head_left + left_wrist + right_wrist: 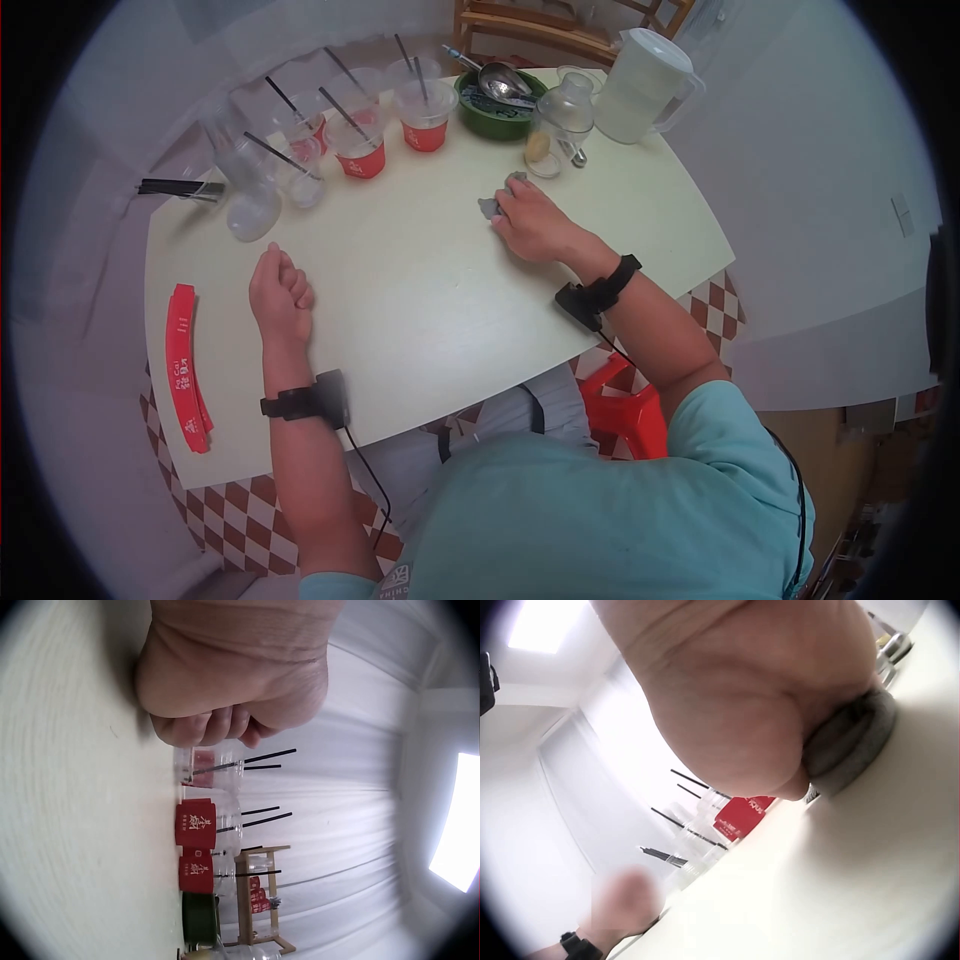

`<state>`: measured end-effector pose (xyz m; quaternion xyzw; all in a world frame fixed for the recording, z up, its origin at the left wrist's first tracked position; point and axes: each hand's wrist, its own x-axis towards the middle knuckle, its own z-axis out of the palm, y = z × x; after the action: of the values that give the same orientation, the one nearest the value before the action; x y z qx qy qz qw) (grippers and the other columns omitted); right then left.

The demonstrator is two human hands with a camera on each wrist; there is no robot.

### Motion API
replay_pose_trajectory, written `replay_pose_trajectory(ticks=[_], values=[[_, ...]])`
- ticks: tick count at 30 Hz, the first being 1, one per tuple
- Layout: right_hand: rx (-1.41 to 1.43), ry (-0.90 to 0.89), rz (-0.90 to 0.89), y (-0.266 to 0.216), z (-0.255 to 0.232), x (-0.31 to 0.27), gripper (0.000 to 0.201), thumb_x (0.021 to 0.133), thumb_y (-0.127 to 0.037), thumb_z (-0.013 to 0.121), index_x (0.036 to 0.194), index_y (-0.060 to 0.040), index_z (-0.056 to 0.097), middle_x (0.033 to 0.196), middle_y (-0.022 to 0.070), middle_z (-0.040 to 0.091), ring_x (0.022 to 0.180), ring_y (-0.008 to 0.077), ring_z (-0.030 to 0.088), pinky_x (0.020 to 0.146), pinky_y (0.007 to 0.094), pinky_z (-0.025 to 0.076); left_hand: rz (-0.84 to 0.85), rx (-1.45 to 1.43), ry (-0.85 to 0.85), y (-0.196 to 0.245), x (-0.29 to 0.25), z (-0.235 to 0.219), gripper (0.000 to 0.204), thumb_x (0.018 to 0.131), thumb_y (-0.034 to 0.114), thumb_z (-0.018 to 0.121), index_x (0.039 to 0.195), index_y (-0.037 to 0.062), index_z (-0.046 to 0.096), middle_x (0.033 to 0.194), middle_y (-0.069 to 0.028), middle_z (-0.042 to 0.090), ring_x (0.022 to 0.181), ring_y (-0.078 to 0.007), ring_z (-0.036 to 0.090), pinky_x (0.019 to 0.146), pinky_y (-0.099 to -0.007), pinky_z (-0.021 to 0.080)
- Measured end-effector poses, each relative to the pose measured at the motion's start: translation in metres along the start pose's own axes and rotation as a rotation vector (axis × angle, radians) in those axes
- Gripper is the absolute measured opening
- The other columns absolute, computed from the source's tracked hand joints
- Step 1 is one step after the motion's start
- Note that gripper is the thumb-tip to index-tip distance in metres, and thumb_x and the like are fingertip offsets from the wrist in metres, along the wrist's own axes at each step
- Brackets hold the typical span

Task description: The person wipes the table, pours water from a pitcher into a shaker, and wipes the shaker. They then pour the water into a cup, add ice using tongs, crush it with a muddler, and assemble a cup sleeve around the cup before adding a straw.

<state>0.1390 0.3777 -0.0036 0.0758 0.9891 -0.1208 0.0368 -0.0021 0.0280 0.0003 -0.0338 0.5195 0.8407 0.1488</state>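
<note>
A grey cloth [488, 207] lies bunched on the tabletop under my right hand [535, 222], which grips it with bent fingers. In the right wrist view the folded cloth [855, 746] bulges out below the palm, against the table. My left hand [280, 292] rests on its side at the table's left part. Its fingers are curled in toward the palm, and nothing shows in them in the left wrist view. Beyond it lies a clear plastic cup [254, 215]. Ahead of the right hand stands a clear shaker-like bottle [566, 112].
Several clear cups with red sleeves and black straws, one a red-sleeved cup [361, 160], line the back. A green bowl [490, 124] holds a metal scoop [505, 82]. A white pitcher [640, 85] stands back right. Red paper strips [182, 370] lie left; a red stool [625, 408] is below.
</note>
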Motion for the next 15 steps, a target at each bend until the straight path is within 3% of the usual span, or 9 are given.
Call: replay_pose_trajectory(ticks=[4, 7, 11, 14, 15], values=[[0.025, 0.170, -0.115, -0.017, 0.011, 0.033, 0.032, 0.096, -0.016, 0.052, 0.120, 0.0035, 0.057, 0.134, 0.0272, 0.052, 0.131, 0.0447, 0.046, 0.113, 0.0482, 0.036, 0.001, 0.029, 0.003, 0.003, -0.003, 0.003, 0.031, 0.104, 0.030, 0.053, 0.079, 0.0129, 0.048, 0.058, 0.0072, 0.023, 0.048, -0.0064, 0.023, 0.044, -0.0269, 0.021], [0.073, 0.191, -0.130, -0.007, 0.007, 0.076, 0.033, 0.095, -0.009, 0.050, 0.124, 0.0028, 0.057, 0.128, 0.0236, 0.053, 0.125, 0.0401, 0.049, 0.106, 0.0459, 0.042, -0.007, 0.026, 0.009, 0.004, -0.003, 0.004, 0.030, 0.104, 0.030, 0.052, 0.080, 0.0126, 0.048, 0.058, 0.0070, 0.024, 0.048, -0.0065, 0.023, 0.044, -0.0269, 0.021], [0.109, 0.130, -0.191, -0.004, 0.002, 0.116, 0.030, 0.089, -0.003, 0.050, 0.116, 0.0012, 0.061, 0.123, 0.0221, 0.055, 0.120, 0.0389, 0.051, 0.102, 0.0445, 0.044, -0.004, 0.020, -0.002, 0.001, 0.000, 0.000, 0.030, 0.104, 0.030, 0.052, 0.080, 0.0125, 0.048, 0.058, 0.0069, 0.024, 0.048, -0.0065, 0.024, 0.044, -0.0268, 0.021], [0.097, 0.036, -0.131, -0.045, 0.004, 0.110, 0.028, 0.084, -0.001, 0.053, 0.110, 0.0013, 0.062, 0.118, 0.0217, 0.056, 0.116, 0.0393, 0.052, 0.098, 0.0447, 0.045, -0.016, -0.011, 0.009, 0.001, 0.001, 0.000, 0.029, 0.105, 0.031, 0.053, 0.083, 0.0120, 0.051, 0.056, 0.0067, 0.026, 0.045, -0.0063, 0.024, 0.042, -0.0255, 0.021], [0.092, 0.034, -0.201, -0.064, 0.010, 0.106, 0.028, 0.080, 0.000, 0.055, 0.107, 0.0004, 0.062, 0.115, 0.0207, 0.055, 0.115, 0.0397, 0.052, 0.096, 0.0451, 0.045, -0.009, -0.008, 0.000, 0.002, 0.001, 0.000, 0.029, 0.105, 0.031, 0.053, 0.083, 0.0119, 0.051, 0.056, 0.0066, 0.027, 0.045, -0.0064, 0.024, 0.041, -0.0257, 0.021]])
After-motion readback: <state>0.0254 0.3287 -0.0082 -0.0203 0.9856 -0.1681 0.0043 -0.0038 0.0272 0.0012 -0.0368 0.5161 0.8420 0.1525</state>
